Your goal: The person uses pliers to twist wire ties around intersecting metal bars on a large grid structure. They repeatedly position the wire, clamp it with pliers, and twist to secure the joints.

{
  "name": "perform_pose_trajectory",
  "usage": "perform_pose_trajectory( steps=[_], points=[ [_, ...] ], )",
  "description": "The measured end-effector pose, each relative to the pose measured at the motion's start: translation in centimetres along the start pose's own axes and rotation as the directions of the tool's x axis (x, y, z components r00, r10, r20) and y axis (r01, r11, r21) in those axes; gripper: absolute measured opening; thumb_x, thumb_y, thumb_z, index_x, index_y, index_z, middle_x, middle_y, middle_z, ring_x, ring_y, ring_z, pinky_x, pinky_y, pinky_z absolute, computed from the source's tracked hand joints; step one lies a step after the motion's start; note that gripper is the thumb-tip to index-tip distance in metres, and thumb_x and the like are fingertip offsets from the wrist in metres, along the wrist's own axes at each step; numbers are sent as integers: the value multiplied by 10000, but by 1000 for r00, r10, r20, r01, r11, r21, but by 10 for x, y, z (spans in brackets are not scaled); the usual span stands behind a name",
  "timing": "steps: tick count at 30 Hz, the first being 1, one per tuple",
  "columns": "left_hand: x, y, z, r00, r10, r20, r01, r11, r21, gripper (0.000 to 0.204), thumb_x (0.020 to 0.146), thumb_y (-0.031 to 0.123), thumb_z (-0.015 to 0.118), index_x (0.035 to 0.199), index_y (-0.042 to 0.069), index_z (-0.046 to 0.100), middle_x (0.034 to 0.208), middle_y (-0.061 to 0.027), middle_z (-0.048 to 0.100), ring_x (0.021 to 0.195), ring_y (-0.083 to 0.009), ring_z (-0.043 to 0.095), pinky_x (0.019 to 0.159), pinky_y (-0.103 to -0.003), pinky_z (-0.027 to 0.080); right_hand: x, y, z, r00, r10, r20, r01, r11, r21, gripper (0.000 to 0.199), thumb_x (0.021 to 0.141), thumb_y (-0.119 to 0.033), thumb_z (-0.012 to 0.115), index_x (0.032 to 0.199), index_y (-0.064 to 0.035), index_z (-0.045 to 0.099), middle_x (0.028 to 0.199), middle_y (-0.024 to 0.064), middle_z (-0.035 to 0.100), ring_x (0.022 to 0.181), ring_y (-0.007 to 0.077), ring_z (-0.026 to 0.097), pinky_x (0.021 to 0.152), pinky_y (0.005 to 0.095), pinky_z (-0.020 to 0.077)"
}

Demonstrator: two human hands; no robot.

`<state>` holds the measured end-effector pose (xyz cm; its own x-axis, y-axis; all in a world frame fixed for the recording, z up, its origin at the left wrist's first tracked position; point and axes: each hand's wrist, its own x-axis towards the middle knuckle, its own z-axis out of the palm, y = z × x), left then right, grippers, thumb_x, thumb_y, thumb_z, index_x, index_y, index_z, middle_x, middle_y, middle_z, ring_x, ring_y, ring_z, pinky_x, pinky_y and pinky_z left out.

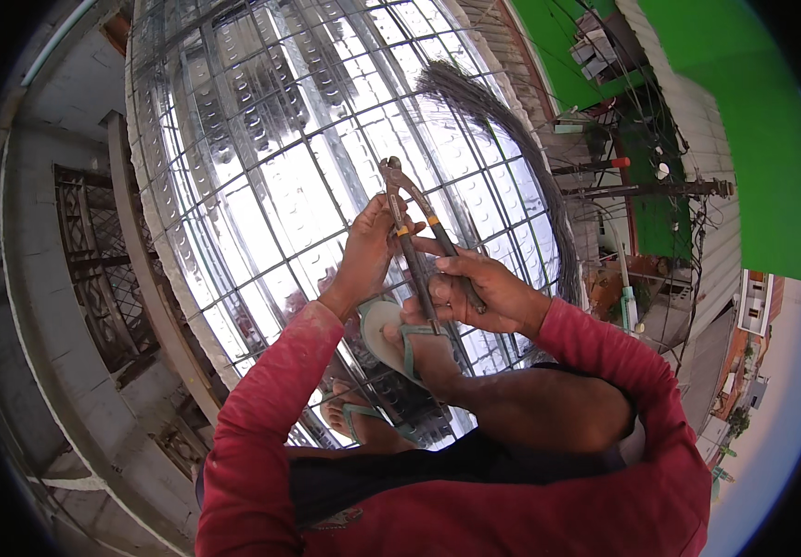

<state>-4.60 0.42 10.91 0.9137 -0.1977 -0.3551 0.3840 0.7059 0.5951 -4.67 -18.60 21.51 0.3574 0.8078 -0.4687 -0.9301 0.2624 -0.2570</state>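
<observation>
In front of me is a pair of end-cutting nippers [412,255] with dark handles and orange-yellow bands, its jaws pointing away and its handles apart. My right hand [489,290] is closed around the handles. My left hand [366,249] is closed on the nippers nearer the head, its fingertips beside one handle; whether they also pinch a wire I cannot tell. Beneath both hands lies a steel rebar mesh [275,165] over shiny, dimpled metal decking [233,186]. A long bundle of dark thin wire [503,116] rests on the mesh to the right.
My sandalled feet [387,339] stand on the mesh, knees bent. The deck's rough edge [178,269] runs along the left, beside a lower wall with a grille window [99,265]. Beyond the right edge are tangled cables [670,139], a pole [651,189] and a green wall [753,139].
</observation>
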Motion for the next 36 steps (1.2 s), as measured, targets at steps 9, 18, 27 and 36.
perform_pose_trajectory(
  steps=[9,18,27,36],
  points=[
    [-15,92,-116,832,279,-480,-286,956,61,166,1086,165,396,1062,28,486,947,-129,603,988,-337,682,969,-486,582,10,26,4,986,5,-168,-91,858,-505,482,1080,-226,437,1542,-144,328,1197,199,658,1204,275,618,1043,413,482],
    [-96,221,-134,822,453,-345,-235,822,518,168,1082,216,480,1135,87,572,699,78,396,553,-17,347,510,-202,395,39,62,-111,709,-676,199,-192,-457,-869,381,889,-119,585,1268,-99,607,921,169,621,856,360,584,789,494,457],
    [-167,184,-142,814,419,-402,-43,734,677,211,1072,199,432,1133,84,599,674,104,366,520,-2,278,447,-205,243,65,107,-108,757,-608,240,-147,-517,-843,366,872,-133,663,1233,-97,620,1040,173,582,1010,372,523,889,517,415],
    [-191,164,-174,759,500,-418,89,556,826,245,1056,185,444,1156,-3,565,723,27,513,547,-45,403,503,-239,352,-21,-66,-193,229,-950,211,-742,-311,-594,600,883,-173,705,1417,-33,470,1320,237,503,1275,409,445,1072,501,376]
  ],
)
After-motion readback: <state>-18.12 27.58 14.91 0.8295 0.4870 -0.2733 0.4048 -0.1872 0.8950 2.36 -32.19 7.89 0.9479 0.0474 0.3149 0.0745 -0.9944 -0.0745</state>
